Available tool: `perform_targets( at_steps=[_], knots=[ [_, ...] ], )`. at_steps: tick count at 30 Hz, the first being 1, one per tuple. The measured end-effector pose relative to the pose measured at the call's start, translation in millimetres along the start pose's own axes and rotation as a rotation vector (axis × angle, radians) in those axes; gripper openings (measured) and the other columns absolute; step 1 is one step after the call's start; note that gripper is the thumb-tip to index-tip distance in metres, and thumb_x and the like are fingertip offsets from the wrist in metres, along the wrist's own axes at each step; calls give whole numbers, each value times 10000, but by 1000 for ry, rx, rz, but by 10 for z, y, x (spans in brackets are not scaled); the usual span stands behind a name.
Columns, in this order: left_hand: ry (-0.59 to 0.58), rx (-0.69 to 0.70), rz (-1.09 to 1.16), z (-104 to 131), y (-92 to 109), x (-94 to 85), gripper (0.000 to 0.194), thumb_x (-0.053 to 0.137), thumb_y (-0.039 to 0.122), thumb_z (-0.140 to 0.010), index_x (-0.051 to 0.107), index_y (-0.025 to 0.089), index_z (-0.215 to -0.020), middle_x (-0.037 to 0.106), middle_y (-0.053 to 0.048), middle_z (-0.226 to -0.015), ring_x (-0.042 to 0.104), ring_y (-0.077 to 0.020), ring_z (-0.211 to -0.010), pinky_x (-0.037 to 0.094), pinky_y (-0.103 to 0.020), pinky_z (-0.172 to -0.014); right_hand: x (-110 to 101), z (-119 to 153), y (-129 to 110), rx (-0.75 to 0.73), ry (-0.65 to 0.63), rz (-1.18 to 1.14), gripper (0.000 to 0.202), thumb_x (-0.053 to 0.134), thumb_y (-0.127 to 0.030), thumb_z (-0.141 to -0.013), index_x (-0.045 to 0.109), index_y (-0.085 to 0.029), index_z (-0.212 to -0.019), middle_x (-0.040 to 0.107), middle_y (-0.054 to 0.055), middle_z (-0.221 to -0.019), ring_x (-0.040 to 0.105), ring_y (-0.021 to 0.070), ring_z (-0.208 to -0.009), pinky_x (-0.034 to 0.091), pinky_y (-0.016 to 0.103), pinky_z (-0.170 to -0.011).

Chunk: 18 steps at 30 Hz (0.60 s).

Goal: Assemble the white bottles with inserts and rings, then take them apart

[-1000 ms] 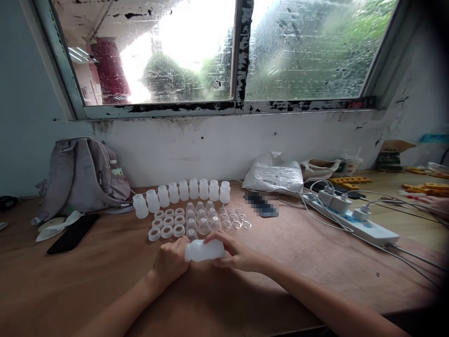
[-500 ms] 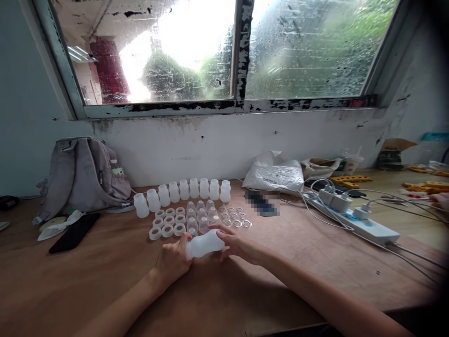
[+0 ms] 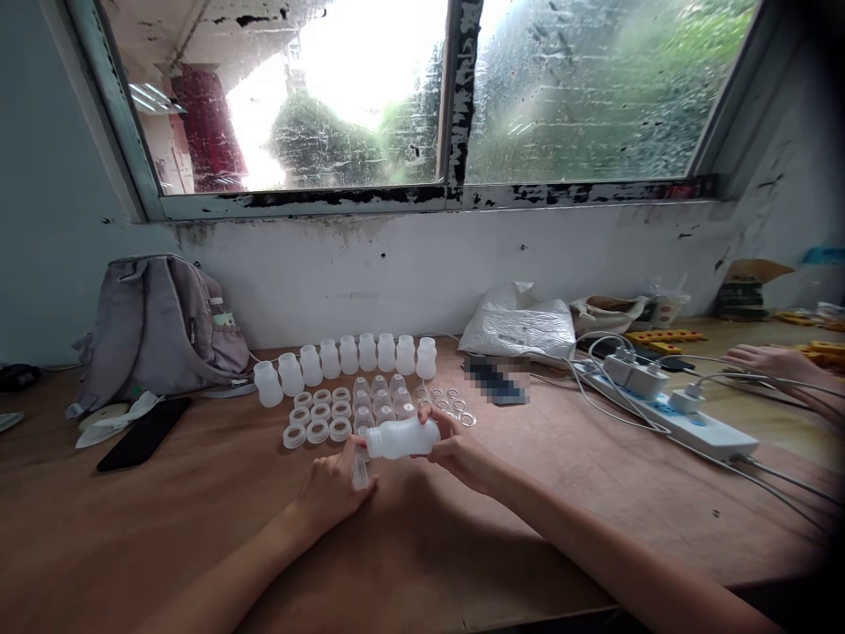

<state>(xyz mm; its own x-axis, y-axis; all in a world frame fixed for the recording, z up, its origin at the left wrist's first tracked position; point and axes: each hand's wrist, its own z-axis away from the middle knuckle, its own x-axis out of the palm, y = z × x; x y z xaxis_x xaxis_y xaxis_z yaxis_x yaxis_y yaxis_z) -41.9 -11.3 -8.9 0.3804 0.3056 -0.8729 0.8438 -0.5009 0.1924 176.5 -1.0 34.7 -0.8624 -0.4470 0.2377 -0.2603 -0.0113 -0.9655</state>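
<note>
Head view shows the right hand with fingers wrapped around a white bottle held sideways above the table, neck facing the left hand, whose fingers pinch a small clear piece, likely for fitting it.

A row of bottles stands behind the rings, with a backpack to their left.

A grey fabric backpack is leaned against the wall at the left of the wooden desk; a black phone is laid flat before it, and a white power strip is stretched at the right.
</note>
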Motion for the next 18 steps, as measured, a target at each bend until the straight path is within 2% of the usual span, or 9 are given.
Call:
perform_targets(
  at_steps=[2, 5, 10, 14, 18],
  knots=[
    [33, 0, 66, 2, -4, -19, 378, 494, 415, -742, 394, 164, -1006, 615, -38, -691, 617, -214, -606, 453, -292, -506, 12, 2, -7, 27, -6, 15, 384, 602, -107, -537, 388, -227, -832, 455, -19, -865, 495, 140, -796, 421, 254, -666],
    [65, -26, 155, 7, 8, -80, 449, 508, 452, -730, 358, 189, -1062, 611, -39, -797, 615, -193, -660, 466, -287, -554, 35, 16, -7, 48, -18, 154, 404, 678, -188, -555, 381, -220, -827, 465, -25, -826, 481, 135, -785, 405, 242, -655],
    [52, 53, 225, 7, 24, -140, 459, 510, 442, -736, 345, 216, -1101, 570, -57, -978, 599, -176, -745, 476, -295, -632, 47, 51, 10, -50, -90, 490, 385, 652, -281, -623, 407, -210, -911, 472, -4, -877, 470, 137, -772, 398, 233, -625],
    [72, 141, 190, 13, 7, -102, 404, 505, 454, -740, 399, 198, -1034, 572, -56, -926, 590, -156, -669, 474, -270, -580, 30, 62, 71, -213, -159, 912, 434, 602, -197, -637, 454, -207, -1045, 488, 44, -1023, 457, 201, -917, 382, 307, -773],
    [118, 196, 154, 27, 19, -67, 395, 490, 460, -750, 403, 180, -1013, 575, -58, -894, 585, -148, -643, 480, -267, -553, -3, 43, 199, -324, -73, 1183, 455, 571, -107, -574, 478, -198, -1010, 510, 62, -1006, 447, 244, -935, 350, 367, -819]
  ],
)
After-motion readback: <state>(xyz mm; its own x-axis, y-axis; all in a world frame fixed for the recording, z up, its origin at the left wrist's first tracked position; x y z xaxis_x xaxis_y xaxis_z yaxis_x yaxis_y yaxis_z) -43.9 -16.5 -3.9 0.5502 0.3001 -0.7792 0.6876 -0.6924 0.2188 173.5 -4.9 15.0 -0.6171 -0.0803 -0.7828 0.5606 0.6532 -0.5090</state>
